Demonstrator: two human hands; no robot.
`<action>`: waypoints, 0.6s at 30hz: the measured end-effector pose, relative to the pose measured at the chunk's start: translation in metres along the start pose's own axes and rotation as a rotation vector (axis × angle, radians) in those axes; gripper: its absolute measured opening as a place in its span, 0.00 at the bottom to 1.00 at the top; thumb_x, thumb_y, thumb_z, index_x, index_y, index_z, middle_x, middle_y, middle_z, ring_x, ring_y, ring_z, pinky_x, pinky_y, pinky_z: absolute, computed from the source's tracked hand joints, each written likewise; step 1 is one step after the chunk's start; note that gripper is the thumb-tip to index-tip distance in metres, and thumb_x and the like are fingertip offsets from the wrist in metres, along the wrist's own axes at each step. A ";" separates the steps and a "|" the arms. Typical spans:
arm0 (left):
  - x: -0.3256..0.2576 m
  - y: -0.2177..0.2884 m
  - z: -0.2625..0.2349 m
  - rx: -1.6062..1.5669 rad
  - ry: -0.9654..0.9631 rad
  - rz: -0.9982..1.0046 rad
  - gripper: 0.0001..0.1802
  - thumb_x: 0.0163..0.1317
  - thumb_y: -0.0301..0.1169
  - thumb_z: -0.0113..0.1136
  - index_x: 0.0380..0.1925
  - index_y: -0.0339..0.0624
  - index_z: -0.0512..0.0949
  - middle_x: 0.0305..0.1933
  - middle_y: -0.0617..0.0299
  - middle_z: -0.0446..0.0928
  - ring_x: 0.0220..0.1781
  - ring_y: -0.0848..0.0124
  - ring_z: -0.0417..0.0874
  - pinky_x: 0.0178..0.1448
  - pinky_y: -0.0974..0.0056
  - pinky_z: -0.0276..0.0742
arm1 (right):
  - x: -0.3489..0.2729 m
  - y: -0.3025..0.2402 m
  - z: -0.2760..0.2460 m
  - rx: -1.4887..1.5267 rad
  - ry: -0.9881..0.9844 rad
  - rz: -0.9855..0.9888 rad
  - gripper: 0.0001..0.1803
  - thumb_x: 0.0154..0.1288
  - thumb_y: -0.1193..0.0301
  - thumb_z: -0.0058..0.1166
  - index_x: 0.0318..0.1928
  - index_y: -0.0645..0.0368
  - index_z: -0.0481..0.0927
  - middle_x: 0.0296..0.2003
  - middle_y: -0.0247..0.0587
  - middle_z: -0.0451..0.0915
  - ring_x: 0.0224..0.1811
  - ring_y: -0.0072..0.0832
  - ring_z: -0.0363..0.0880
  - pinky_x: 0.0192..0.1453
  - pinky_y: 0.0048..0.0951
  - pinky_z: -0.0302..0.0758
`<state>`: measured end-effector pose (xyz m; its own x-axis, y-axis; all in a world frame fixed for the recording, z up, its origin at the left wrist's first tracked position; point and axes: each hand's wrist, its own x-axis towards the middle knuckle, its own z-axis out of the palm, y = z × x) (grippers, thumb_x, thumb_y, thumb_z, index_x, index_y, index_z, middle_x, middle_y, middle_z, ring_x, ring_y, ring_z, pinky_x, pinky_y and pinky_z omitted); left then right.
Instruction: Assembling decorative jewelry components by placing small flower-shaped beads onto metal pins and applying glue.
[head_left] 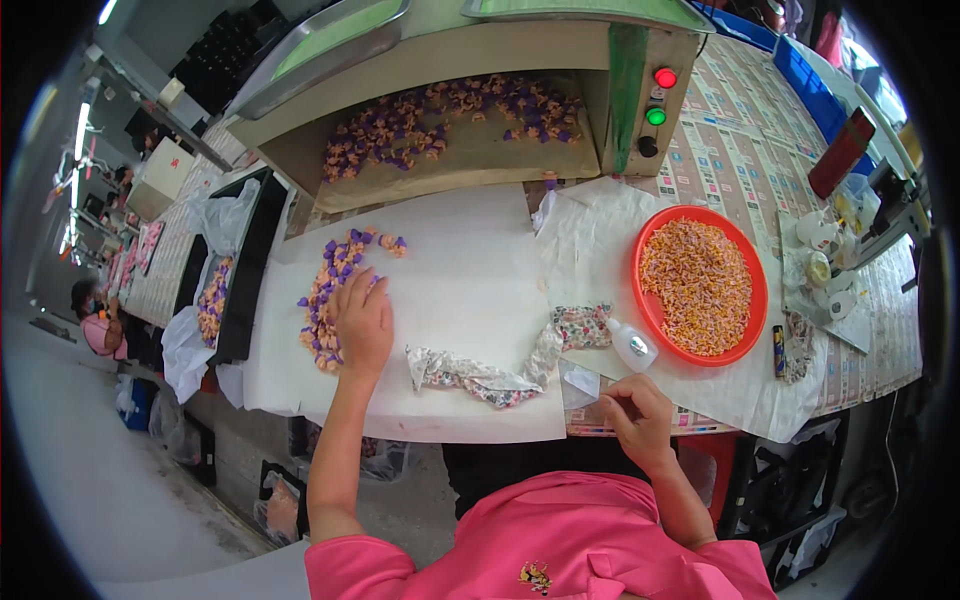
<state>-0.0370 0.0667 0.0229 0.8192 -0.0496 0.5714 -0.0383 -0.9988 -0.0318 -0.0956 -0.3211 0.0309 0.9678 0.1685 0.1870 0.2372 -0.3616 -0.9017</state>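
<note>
My left hand (362, 318) rests with its fingers stretched over a pile of small purple-and-orange pieces (325, 300) on a white sheet (460, 270). Fingertips touch the right side of that pile. Near the front table edge, my right hand (640, 415) is closed in a pinch; whatever lies between thumb and finger is too small to make out. Beside it lies a clear plastic piece (580, 384). A white squeeze bottle (633, 347) lies just beyond the right hand. Between the hands stretches a crumpled floral cloth (490, 382).
Ahead stands a box-shaped machine (640, 85) with more purple-and-orange pieces inside its opening. A red basin (762, 295) of tiny orange and yellow bits sits at right. At left is a black crate (250, 260) with plastic bags. Another person (103, 330) sits far left.
</note>
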 end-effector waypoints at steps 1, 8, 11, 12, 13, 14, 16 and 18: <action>0.013 0.009 0.008 -0.097 -0.008 0.031 0.16 0.55 0.25 0.58 0.46 0.40 0.78 0.55 0.56 0.74 0.61 0.57 0.70 0.66 0.52 0.60 | -0.001 0.003 0.001 -0.009 0.016 -0.036 0.05 0.55 0.81 0.62 0.31 0.62 0.78 0.26 0.36 0.75 0.25 0.24 0.73 0.29 0.22 0.67; 0.042 -0.005 0.081 -0.013 -0.107 0.129 0.12 0.54 0.28 0.57 0.40 0.42 0.79 0.51 0.53 0.76 0.56 0.56 0.74 0.61 0.52 0.66 | -0.010 0.046 -0.007 -0.022 0.031 -0.129 0.06 0.54 0.80 0.62 0.31 0.62 0.79 0.27 0.39 0.77 0.26 0.29 0.76 0.29 0.25 0.71; 0.077 -0.022 0.051 0.047 -0.196 -0.039 0.08 0.53 0.29 0.57 0.33 0.41 0.79 0.45 0.54 0.77 0.48 0.55 0.76 0.56 0.52 0.68 | 0.010 0.011 -0.036 -0.013 0.007 -0.055 0.06 0.53 0.79 0.63 0.32 0.61 0.79 0.27 0.40 0.77 0.26 0.30 0.77 0.30 0.27 0.72; 0.077 -0.025 0.044 0.094 -0.200 -0.062 0.08 0.52 0.29 0.57 0.33 0.40 0.79 0.43 0.53 0.77 0.47 0.54 0.76 0.54 0.50 0.69 | 0.012 0.009 -0.039 -0.007 0.028 -0.052 0.06 0.53 0.79 0.63 0.32 0.61 0.79 0.27 0.40 0.77 0.26 0.30 0.77 0.30 0.27 0.72; 0.078 -0.022 0.044 0.139 -0.203 -0.088 0.08 0.52 0.28 0.57 0.32 0.39 0.79 0.41 0.53 0.77 0.46 0.54 0.76 0.52 0.49 0.70 | 0.016 0.014 -0.042 -0.055 0.043 -0.124 0.06 0.52 0.79 0.63 0.32 0.60 0.79 0.27 0.40 0.77 0.26 0.32 0.78 0.29 0.28 0.73; 0.080 -0.017 0.047 0.135 -0.198 -0.071 0.08 0.52 0.28 0.57 0.32 0.39 0.79 0.41 0.53 0.77 0.46 0.54 0.76 0.52 0.49 0.70 | 0.021 0.020 -0.043 -0.106 0.056 -0.196 0.07 0.52 0.78 0.64 0.32 0.59 0.79 0.26 0.40 0.77 0.26 0.33 0.78 0.29 0.29 0.74; 0.089 -0.012 0.053 0.108 -0.176 -0.046 0.10 0.53 0.32 0.58 0.34 0.39 0.79 0.46 0.53 0.77 0.50 0.53 0.75 0.56 0.52 0.69 | 0.028 0.024 -0.047 -0.134 0.069 -0.203 0.08 0.51 0.77 0.65 0.31 0.58 0.79 0.26 0.40 0.77 0.26 0.35 0.78 0.29 0.31 0.74; 0.109 -0.008 0.080 -0.009 -0.194 -0.064 0.13 0.55 0.33 0.58 0.38 0.39 0.79 0.48 0.51 0.76 0.52 0.52 0.74 0.57 0.51 0.69 | 0.029 0.033 -0.045 -0.143 0.075 -0.213 0.08 0.51 0.77 0.65 0.31 0.59 0.79 0.26 0.40 0.77 0.25 0.36 0.78 0.28 0.31 0.74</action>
<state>0.0986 0.0694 0.0198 0.9150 0.0147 0.4032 0.0128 -0.9999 0.0073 -0.0563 -0.3696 0.0243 0.8972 0.1878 0.3997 0.4403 -0.4525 -0.7755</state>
